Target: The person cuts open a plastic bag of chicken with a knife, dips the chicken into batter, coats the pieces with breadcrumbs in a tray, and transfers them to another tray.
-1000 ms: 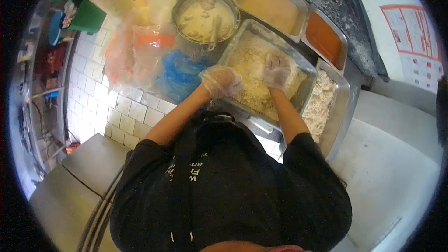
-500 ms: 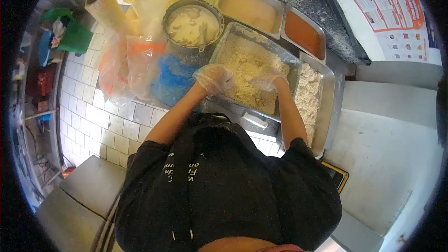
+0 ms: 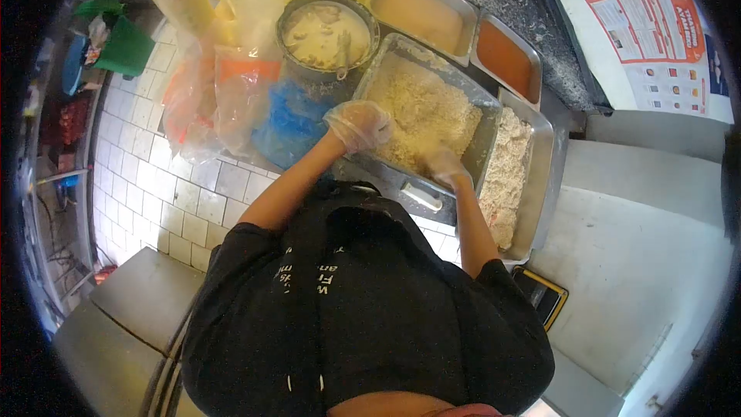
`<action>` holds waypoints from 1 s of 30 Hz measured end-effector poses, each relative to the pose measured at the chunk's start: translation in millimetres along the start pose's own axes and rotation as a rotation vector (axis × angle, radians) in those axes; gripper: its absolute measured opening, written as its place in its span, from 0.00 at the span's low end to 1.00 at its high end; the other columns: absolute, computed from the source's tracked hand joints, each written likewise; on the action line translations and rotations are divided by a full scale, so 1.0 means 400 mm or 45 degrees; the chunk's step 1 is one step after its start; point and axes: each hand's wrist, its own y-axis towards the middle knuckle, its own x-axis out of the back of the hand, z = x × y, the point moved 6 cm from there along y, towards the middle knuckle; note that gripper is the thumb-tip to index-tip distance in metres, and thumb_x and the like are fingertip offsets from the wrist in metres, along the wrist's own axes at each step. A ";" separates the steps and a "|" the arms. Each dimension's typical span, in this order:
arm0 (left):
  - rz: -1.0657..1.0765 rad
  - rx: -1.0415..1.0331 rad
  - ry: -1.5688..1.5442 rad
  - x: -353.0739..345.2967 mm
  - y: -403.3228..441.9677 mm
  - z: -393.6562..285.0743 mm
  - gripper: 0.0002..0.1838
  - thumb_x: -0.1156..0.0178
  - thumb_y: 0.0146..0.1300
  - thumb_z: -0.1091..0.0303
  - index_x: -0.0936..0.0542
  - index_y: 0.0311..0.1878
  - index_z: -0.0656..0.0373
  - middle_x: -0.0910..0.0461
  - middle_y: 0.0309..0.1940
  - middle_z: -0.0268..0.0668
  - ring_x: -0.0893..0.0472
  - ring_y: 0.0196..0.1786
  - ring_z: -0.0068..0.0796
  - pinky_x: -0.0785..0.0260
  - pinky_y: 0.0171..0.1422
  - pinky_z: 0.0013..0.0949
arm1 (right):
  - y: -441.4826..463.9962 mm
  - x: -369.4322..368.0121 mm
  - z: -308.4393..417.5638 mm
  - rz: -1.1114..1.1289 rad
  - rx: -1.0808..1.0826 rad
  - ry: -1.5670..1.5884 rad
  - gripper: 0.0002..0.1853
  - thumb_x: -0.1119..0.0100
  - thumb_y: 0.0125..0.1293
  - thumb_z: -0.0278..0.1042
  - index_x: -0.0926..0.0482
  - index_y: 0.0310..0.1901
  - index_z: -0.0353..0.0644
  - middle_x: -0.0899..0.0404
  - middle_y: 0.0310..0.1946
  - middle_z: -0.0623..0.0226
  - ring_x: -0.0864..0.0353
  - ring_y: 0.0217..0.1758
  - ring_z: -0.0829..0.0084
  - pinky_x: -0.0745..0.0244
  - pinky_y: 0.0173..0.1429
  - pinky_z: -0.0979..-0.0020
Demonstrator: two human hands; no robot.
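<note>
Both my hands wear clear plastic gloves. My left hand (image 3: 359,125) is closed at the left rim of a deep tub (image 3: 485,156); whether its curled fingers hold anything is hidden. Pale yellow crumbly breading (image 3: 421,100) fills much of the tub, heaped toward its far and right sides. My right hand (image 3: 444,166) is down in the breading near the tub's front edge. Its fingers are blurred and partly covered, so their grip does not show. Just beyond the tub stands a round black bowl (image 3: 285,54) of milky batter with lumpy pieces and a tong-like utensil in it.
To the right lies a metal tray (image 3: 544,147) of coated pieces (image 3: 505,177). Behind are a pan of tan liquid (image 3: 421,11) and a pan of orange-red powder or sauce (image 3: 505,58). Plastic bags (image 3: 289,123) and a wrap roll (image 3: 181,0) sit left. A white-handled tool (image 3: 421,197) lies in front.
My right hand has moved toward the tub's front edge, down and slightly left. My left hand stays near the left rim, looking more tightly curled. The whole view has shifted slightly.
</note>
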 end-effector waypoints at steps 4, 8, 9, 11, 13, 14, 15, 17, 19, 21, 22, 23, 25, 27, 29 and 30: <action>-0.017 0.013 0.288 0.050 0.005 -0.071 0.17 0.38 0.59 0.57 0.26 0.19 0.55 0.25 0.17 0.45 0.23 0.22 0.49 0.33 0.28 0.49 | 0.063 -0.054 -0.016 0.072 0.182 1.082 0.25 0.47 0.74 0.46 0.21 0.59 0.31 0.19 0.60 0.52 0.21 0.62 0.57 0.27 0.67 0.62; -0.077 -0.001 0.285 0.042 0.006 -0.049 0.19 0.39 0.60 0.54 0.21 0.20 0.59 0.23 0.18 0.50 0.22 0.22 0.53 0.31 0.30 0.50 | 0.024 0.104 0.067 0.150 0.217 2.245 0.23 0.52 0.79 0.41 0.27 0.66 0.34 0.23 0.64 0.58 0.24 0.66 0.59 0.26 0.68 0.58; -0.094 -0.033 0.294 0.040 0.004 -0.050 0.18 0.38 0.60 0.55 0.23 0.19 0.57 0.25 0.17 0.48 0.23 0.22 0.51 0.31 0.30 0.50 | 0.005 0.144 0.069 0.157 0.214 2.237 0.23 0.52 0.79 0.41 0.27 0.66 0.34 0.23 0.64 0.58 0.24 0.66 0.59 0.26 0.68 0.58; -0.105 -0.057 0.301 0.027 -0.003 -0.043 0.18 0.36 0.59 0.56 0.25 0.19 0.55 0.27 0.16 0.46 0.24 0.22 0.50 0.32 0.29 0.49 | -0.034 0.218 0.072 0.085 0.426 1.986 0.23 0.55 0.80 0.40 0.32 0.70 0.37 0.27 0.68 0.58 0.26 0.67 0.57 0.28 0.70 0.55; -0.146 -0.094 0.246 0.016 -0.003 -0.028 0.18 0.36 0.60 0.56 0.25 0.19 0.55 0.28 0.16 0.45 0.24 0.22 0.48 0.33 0.29 0.49 | -0.012 0.138 0.053 0.035 0.446 1.711 0.24 0.57 0.81 0.42 0.34 0.71 0.38 0.28 0.69 0.58 0.26 0.68 0.57 0.29 0.71 0.56; -0.147 -0.096 0.249 0.011 -0.006 -0.022 0.18 0.36 0.60 0.56 0.25 0.19 0.55 0.28 0.16 0.45 0.24 0.22 0.48 0.33 0.29 0.49 | 0.013 0.071 0.033 -0.018 0.464 1.431 0.25 0.59 0.81 0.44 0.36 0.72 0.39 0.29 0.69 0.59 0.27 0.69 0.57 0.29 0.71 0.56; -0.137 -0.080 0.280 0.007 -0.005 -0.015 0.17 0.36 0.58 0.57 0.26 0.19 0.55 0.28 0.16 0.43 0.24 0.22 0.47 0.34 0.28 0.48 | 0.043 0.009 0.014 -0.074 0.481 1.147 0.26 0.61 0.82 0.46 0.38 0.74 0.41 0.30 0.70 0.59 0.28 0.70 0.57 0.30 0.72 0.57; -0.133 -0.064 0.306 0.016 -0.003 -0.020 0.17 0.35 0.57 0.57 0.26 0.19 0.54 0.28 0.15 0.42 0.24 0.22 0.47 0.34 0.28 0.48 | 0.069 -0.062 0.029 -0.071 0.322 1.010 0.27 0.61 0.82 0.47 0.38 0.74 0.41 0.30 0.70 0.59 0.28 0.70 0.58 0.30 0.72 0.57; -0.117 -0.031 0.182 0.039 -0.005 -0.037 0.17 0.33 0.55 0.57 0.27 0.18 0.52 0.27 0.15 0.39 0.24 0.21 0.45 0.35 0.28 0.45 | 0.104 -0.066 0.069 -0.086 0.166 1.090 0.28 0.61 0.82 0.49 0.39 0.75 0.42 0.29 0.70 0.58 0.28 0.70 0.59 0.31 0.72 0.58; -0.078 -0.059 0.046 0.004 -0.004 0.004 0.17 0.33 0.55 0.55 0.25 0.18 0.53 0.26 0.16 0.41 0.24 0.21 0.46 0.35 0.28 0.47 | 0.138 -0.047 0.108 -0.121 0.061 1.225 0.29 0.61 0.81 0.50 0.39 0.75 0.42 0.29 0.70 0.58 0.28 0.70 0.59 0.31 0.71 0.59; -0.058 -0.072 -0.017 0.003 -0.007 -0.003 0.18 0.33 0.54 0.54 0.25 0.18 0.54 0.26 0.16 0.43 0.25 0.21 0.47 0.35 0.28 0.48 | 0.142 -0.038 0.126 -0.132 0.008 1.319 0.29 0.62 0.81 0.51 0.40 0.75 0.43 0.29 0.70 0.58 0.28 0.70 0.60 0.31 0.71 0.59; -0.037 -0.083 -0.081 0.004 -0.010 -0.011 0.18 0.33 0.54 0.54 0.24 0.18 0.54 0.26 0.16 0.44 0.25 0.21 0.47 0.34 0.28 0.48 | 0.142 -0.027 0.146 -0.136 -0.037 1.426 0.30 0.62 0.81 0.52 0.40 0.76 0.43 0.29 0.70 0.58 0.28 0.70 0.60 0.31 0.71 0.59; -0.228 -0.104 0.114 0.098 -0.012 -0.095 0.18 0.31 0.53 0.55 0.25 0.18 0.53 0.28 0.14 0.42 0.26 0.20 0.45 0.35 0.28 0.47 | 0.126 0.004 0.182 -0.134 -0.118 1.688 0.31 0.62 0.81 0.54 0.40 0.76 0.43 0.29 0.70 0.58 0.28 0.70 0.61 0.32 0.71 0.60; -0.146 -0.032 0.142 0.109 -0.010 -0.107 0.17 0.31 0.52 0.56 0.25 0.17 0.53 0.28 0.14 0.41 0.26 0.20 0.45 0.35 0.28 0.46 | 0.101 0.049 0.192 -0.109 -0.155 1.970 0.32 0.62 0.81 0.55 0.41 0.77 0.44 0.29 0.70 0.58 0.28 0.70 0.62 0.32 0.71 0.61; -0.074 0.048 0.144 0.099 -0.003 -0.087 0.17 0.30 0.52 0.56 0.25 0.17 0.53 0.28 0.14 0.41 0.26 0.20 0.45 0.36 0.28 0.46 | 0.111 0.091 0.175 -0.160 -0.062 2.073 0.32 0.59 0.79 0.57 0.38 0.75 0.45 0.27 0.68 0.58 0.25 0.67 0.62 0.30 0.67 0.61; -0.022 0.084 0.145 0.084 -0.001 -0.064 0.15 0.32 0.53 0.55 0.24 0.21 0.52 0.25 0.18 0.41 0.24 0.23 0.47 0.33 0.30 0.47 | 0.121 0.099 0.153 -0.217 0.017 2.080 0.32 0.56 0.78 0.58 0.35 0.74 0.46 0.25 0.66 0.59 0.23 0.64 0.62 0.27 0.64 0.61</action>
